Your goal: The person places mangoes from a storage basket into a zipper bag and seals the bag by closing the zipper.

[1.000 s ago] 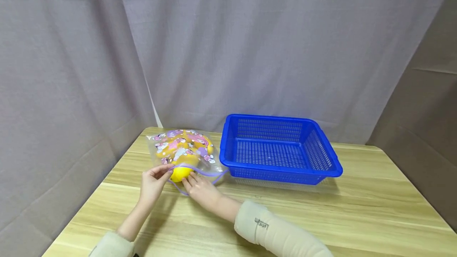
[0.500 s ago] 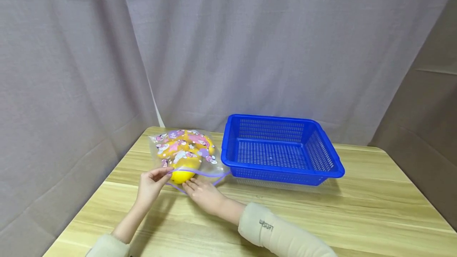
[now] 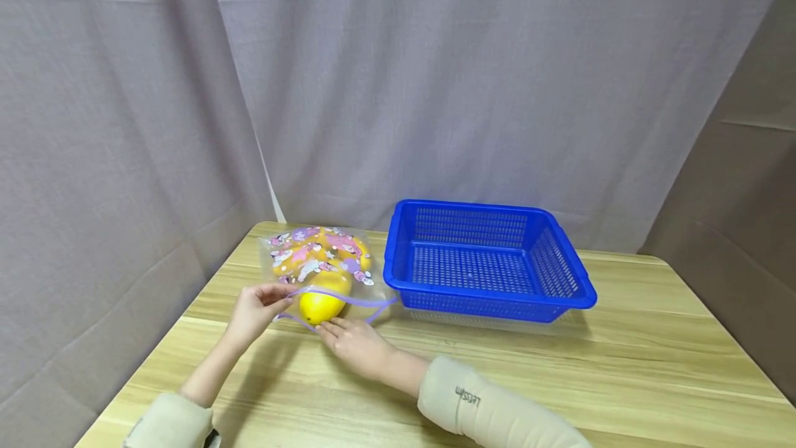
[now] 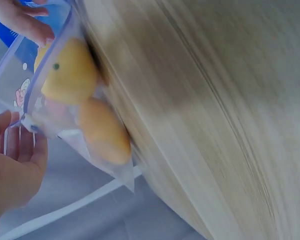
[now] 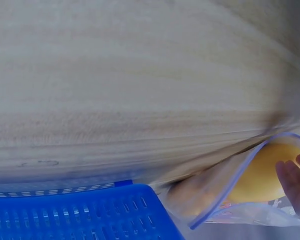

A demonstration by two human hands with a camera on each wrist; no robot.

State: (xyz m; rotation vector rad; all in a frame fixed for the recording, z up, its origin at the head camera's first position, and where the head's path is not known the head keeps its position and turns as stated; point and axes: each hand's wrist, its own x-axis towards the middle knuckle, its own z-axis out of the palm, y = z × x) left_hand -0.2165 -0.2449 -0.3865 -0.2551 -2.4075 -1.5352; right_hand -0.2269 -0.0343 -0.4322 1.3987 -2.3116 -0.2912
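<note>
A clear zip bag [image 3: 371, 287] with purple edging and cartoon prints lies on the table's left, its mouth towards me. In it are several yellow-orange fruits, mango-like in shape; the nearest yellow mango [image 3: 322, 305] lies at the mouth, a dark stem spot on its near end. My left hand [image 3: 253, 310] pinches the mouth's left edge between thumb and fingers, as the left wrist view also shows. My right hand [image 3: 357, 346] reaches in at the mouth, its straight fingertips right at the mango's near end. In the right wrist view, those fingers [image 5: 289, 180] are extended beside the mango.
A blue perforated plastic basket [image 3: 491, 299] stands right of the bag, near the table's back, with the bag's right corner close to its side. Grey curtains [image 3: 435, 88] hang behind the wooden table [image 3: 547, 372] and to its left.
My left hand has shifted a little left and pulled the bag's edge with it. The nearest mango shows more fully, tilted and slightly closer to me. My right hand has moved slightly towards me.
</note>
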